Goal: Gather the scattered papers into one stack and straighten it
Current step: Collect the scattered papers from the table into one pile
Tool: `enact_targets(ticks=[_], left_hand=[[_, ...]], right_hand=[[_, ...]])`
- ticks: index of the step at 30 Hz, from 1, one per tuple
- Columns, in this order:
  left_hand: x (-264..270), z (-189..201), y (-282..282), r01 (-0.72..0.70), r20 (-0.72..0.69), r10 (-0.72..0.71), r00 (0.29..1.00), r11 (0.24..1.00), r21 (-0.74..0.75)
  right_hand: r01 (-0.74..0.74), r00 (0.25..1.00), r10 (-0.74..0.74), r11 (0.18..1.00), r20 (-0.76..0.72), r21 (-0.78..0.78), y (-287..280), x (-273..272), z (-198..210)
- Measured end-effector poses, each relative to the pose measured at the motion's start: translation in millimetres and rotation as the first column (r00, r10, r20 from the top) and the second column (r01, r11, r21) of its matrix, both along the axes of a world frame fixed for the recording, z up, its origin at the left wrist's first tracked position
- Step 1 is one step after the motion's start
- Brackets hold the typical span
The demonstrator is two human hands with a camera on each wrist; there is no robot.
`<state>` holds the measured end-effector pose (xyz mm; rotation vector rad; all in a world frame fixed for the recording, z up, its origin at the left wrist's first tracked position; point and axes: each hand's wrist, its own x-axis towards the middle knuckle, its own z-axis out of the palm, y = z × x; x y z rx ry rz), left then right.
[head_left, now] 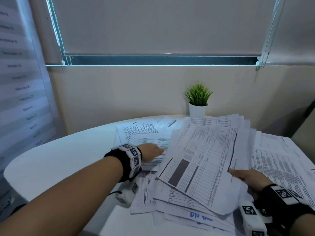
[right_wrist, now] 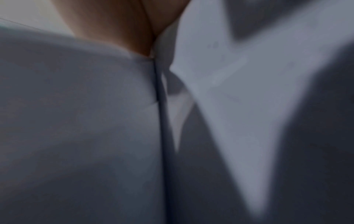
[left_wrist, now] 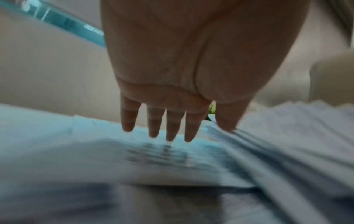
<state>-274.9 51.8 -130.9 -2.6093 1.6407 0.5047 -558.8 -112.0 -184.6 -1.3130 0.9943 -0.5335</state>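
Observation:
A thick, fanned bundle of printed sheets is lifted at an angle over the white round table. My right hand grips its near right edge, thumb on top; the right wrist view shows only blurred paper against my palm. My left hand reaches flat over loose sheets lying on the table left of the bundle. Its fingers are straight and spread, fingertips just above or on the printed page. More sheets lie spread at the right and under the bundle.
A small potted green plant stands at the table's far edge by the wall. A window with lowered blinds is behind it. A printed wall chart hangs on the left. The table's left part shows bare white surface.

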Motion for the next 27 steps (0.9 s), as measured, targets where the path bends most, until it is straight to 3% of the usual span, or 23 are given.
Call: enact_targets(ticks=[3,9,12,17,20,27], left_hand=[[12.4,-5.4,18.5,0.040,0.129,-0.068,0.989,0.978,0.206],[28.7,-1.5,53.5,-0.012,0.169,-0.044,0.985,0.949,0.314],[38.1,5.9,69.8,-0.060,0.120,0.031,0.992,0.967,0.249],[74.9,-3.0,73.5,-0.195,0.200,0.174,0.964,0.977,0.087],[98.6,-21.9,68.6,-0.260,0.118,0.246,0.962,0.958,0.123],[111.4,-28.5,53.4,-0.261,-0.022,0.261,0.965,0.963,-0.059]], right_hand=[[0.024,0.999,-0.024,1.000,-0.041,0.015,-3.1,-0.3,-2.6],[0.031,0.999,-0.030,0.998,-0.032,0.049,-8.2,0.6,-5.0],[0.068,0.997,-0.066,0.997,-0.050,0.028,-11.1,1.2,-6.1],[0.066,0.996,-0.063,0.996,-0.062,0.052,-11.0,2.4,-7.6],[0.064,0.996,-0.061,0.997,-0.062,0.047,-11.0,1.9,-7.9],[0.068,0.997,-0.065,0.995,-0.050,0.067,-8.1,1.7,-4.4]])
